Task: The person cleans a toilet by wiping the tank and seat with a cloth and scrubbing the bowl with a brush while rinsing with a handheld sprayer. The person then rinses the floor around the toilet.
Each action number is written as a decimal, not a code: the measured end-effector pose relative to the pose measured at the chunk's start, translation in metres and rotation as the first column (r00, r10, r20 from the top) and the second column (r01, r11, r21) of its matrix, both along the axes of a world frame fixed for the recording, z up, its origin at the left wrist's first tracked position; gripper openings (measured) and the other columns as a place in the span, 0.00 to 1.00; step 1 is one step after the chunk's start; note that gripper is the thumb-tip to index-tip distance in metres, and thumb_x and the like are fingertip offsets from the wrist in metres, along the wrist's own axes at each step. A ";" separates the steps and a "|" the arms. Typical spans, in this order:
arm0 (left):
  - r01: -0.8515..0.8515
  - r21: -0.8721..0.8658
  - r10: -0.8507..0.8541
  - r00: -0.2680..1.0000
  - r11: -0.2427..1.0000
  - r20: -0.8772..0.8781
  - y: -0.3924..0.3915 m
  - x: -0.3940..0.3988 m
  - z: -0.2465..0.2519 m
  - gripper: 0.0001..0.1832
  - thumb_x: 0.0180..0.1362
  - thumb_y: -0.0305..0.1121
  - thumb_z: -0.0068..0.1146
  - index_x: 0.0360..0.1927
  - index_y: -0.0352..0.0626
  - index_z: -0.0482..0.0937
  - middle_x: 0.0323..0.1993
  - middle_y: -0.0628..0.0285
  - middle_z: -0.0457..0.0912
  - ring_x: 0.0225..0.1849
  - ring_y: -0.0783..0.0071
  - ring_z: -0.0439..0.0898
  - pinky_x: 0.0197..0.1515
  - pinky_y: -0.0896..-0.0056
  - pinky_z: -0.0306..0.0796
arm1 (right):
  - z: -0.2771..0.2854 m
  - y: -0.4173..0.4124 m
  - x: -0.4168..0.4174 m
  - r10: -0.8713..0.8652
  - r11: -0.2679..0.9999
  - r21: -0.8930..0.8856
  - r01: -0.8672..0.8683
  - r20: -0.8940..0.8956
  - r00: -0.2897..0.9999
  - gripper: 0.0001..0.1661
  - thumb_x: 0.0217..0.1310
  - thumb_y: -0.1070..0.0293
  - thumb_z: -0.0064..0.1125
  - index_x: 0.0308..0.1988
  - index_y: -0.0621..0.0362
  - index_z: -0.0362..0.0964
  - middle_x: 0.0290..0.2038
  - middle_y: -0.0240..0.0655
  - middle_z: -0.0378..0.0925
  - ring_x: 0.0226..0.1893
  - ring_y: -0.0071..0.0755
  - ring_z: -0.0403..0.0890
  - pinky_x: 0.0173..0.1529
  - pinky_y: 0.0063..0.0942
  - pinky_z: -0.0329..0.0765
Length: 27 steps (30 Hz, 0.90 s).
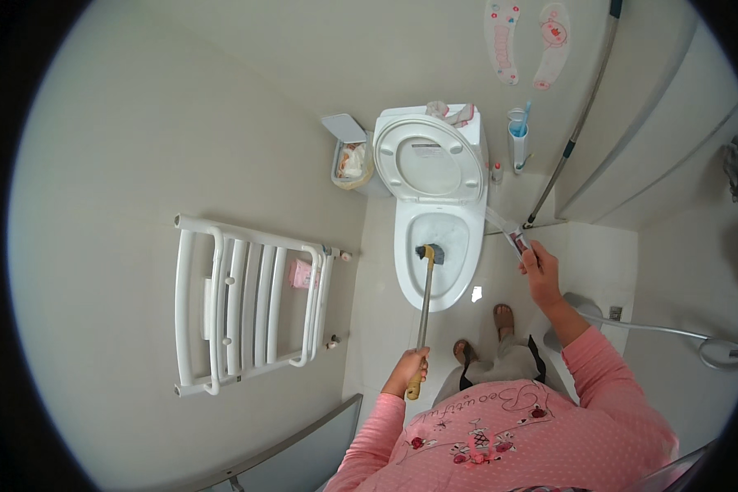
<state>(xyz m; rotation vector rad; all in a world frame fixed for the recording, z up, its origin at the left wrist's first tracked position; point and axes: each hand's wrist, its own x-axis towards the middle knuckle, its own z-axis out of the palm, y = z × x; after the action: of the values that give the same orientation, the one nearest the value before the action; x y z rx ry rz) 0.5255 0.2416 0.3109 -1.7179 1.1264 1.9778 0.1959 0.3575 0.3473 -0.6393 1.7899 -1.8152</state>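
Observation:
My left hand (409,372) is closed around the handle of a long toilet brush (425,307), close to its tan grip end. The dark bristles of the brush are down inside the bowl of a white toilet (406,289), whose lid and seat are raised. To the right of the bowl, my right hand (540,273) grips a handheld shower head (518,238) that points toward the toilet. A metal shower hose (646,326) runs from beyond my right forearm to the right wall. Whether water flows from the head is hard to tell.
A lidded waste bin (350,178) stands left of the toilet tank, and a cloth (449,114) lies on the tank. On the left wall is a white towel rack (252,301). A long pole (569,147) leans at right, near a wall-mounted brush holder (518,144) and small bottle (497,173).

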 end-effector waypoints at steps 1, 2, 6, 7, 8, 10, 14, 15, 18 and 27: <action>0.007 -0.018 -0.007 1.000 1.000 0.001 -0.001 0.002 0.004 0.14 0.60 0.44 0.50 0.26 0.45 0.68 0.14 0.68 0.66 0.12 0.77 0.64 0.14 0.74 0.62 | 0.005 0.002 0.003 -0.046 0.998 -0.036 0.046 -0.002 0.999 0.16 0.67 0.58 0.50 0.37 0.62 0.71 0.21 0.26 0.68 0.22 0.17 0.65 0.27 0.19 0.64; 0.032 -0.045 -0.031 0.999 0.999 0.010 -0.002 0.003 0.010 0.15 0.60 0.45 0.49 0.26 0.44 0.69 0.14 0.67 0.67 0.12 0.77 0.65 0.14 0.73 0.62 | 0.010 0.004 0.005 -0.093 0.993 -0.073 0.092 -0.003 0.996 0.16 0.67 0.58 0.50 0.37 0.62 0.71 0.21 0.26 0.68 0.22 0.16 0.65 0.27 0.19 0.64; 0.070 -0.105 -0.074 0.997 0.992 -0.033 -0.002 0.012 0.014 0.17 0.60 0.46 0.49 0.28 0.42 0.70 0.15 0.66 0.67 0.11 0.75 0.65 0.14 0.73 0.63 | 0.017 0.015 0.012 -0.100 0.995 -0.028 0.099 -0.036 0.994 0.17 0.67 0.58 0.50 0.37 0.63 0.71 0.21 0.26 0.67 0.22 0.16 0.66 0.27 0.18 0.65; 0.076 -0.109 -0.080 0.996 0.991 -0.038 -0.002 0.016 0.014 0.17 0.60 0.46 0.49 0.28 0.42 0.70 0.15 0.66 0.67 0.11 0.75 0.65 0.14 0.73 0.63 | 0.016 0.017 0.014 -0.106 0.994 -0.026 0.105 -0.051 0.993 0.17 0.67 0.58 0.50 0.37 0.63 0.71 0.20 0.26 0.67 0.22 0.17 0.66 0.27 0.18 0.65; 0.082 -0.113 -0.087 0.995 0.990 -0.044 -0.001 0.019 0.015 0.17 0.61 0.46 0.48 0.28 0.42 0.70 0.15 0.66 0.67 0.11 0.76 0.65 0.15 0.73 0.63 | 0.018 0.019 0.016 -0.112 0.994 -0.024 0.110 -0.065 0.992 0.17 0.67 0.58 0.50 0.38 0.63 0.71 0.20 0.26 0.67 0.22 0.17 0.66 0.27 0.18 0.65; 0.099 -0.120 -0.104 0.994 0.988 -0.042 -0.002 0.024 0.018 0.18 0.61 0.47 0.48 0.28 0.41 0.70 0.15 0.67 0.67 0.12 0.76 0.66 0.15 0.73 0.64 | 0.027 0.023 0.024 -0.111 0.992 -0.073 0.104 -0.111 0.988 0.17 0.67 0.59 0.50 0.38 0.64 0.71 0.21 0.26 0.68 0.22 0.17 0.67 0.28 0.19 0.65; 0.133 -0.133 -0.138 0.990 0.982 -0.036 -0.008 0.038 0.027 0.19 0.62 0.48 0.47 0.30 0.41 0.70 0.16 0.68 0.67 0.13 0.77 0.66 0.16 0.73 0.63 | 0.043 0.028 0.040 -0.071 0.985 -0.166 0.036 -0.213 0.974 0.18 0.67 0.59 0.49 0.41 0.65 0.71 0.22 0.28 0.69 0.23 0.19 0.68 0.28 0.20 0.67; 0.147 -0.135 -0.154 0.987 0.980 -0.038 -0.010 0.038 0.028 0.19 0.62 0.49 0.47 0.30 0.41 0.70 0.16 0.68 0.67 0.13 0.77 0.66 0.16 0.73 0.63 | 0.048 0.030 0.043 -0.086 0.981 -0.189 0.042 -0.234 0.968 0.19 0.67 0.58 0.48 0.41 0.66 0.71 0.22 0.28 0.69 0.23 0.19 0.69 0.29 0.20 0.67; 0.182 -0.161 -0.190 0.981 0.970 -0.034 -0.011 0.043 0.028 0.20 0.62 0.50 0.47 0.31 0.41 0.70 0.16 0.69 0.67 0.13 0.77 0.66 0.16 0.73 0.63 | 0.061 0.035 0.053 -0.123 0.967 -0.248 0.051 -0.284 0.951 0.22 0.67 0.56 0.48 0.44 0.67 0.71 0.23 0.29 0.70 0.24 0.20 0.70 0.29 0.21 0.69; 0.184 -0.188 -0.202 0.976 0.965 -0.081 -0.014 0.071 0.025 0.21 0.63 0.51 0.46 0.31 0.40 0.70 0.16 0.68 0.67 0.14 0.77 0.66 0.16 0.73 0.62 | 0.080 0.044 0.082 -0.085 0.964 -0.264 -0.013 -0.356 0.931 0.28 0.66 0.50 0.49 0.47 0.68 0.71 0.25 0.31 0.72 0.24 0.21 0.71 0.29 0.21 0.69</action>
<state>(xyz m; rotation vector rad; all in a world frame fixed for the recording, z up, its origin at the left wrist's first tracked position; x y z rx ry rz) 0.5961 0.2273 0.3361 -1.5364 1.4879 1.9090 0.2777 0.4019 0.4278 -1.1185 1.8058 -2.0874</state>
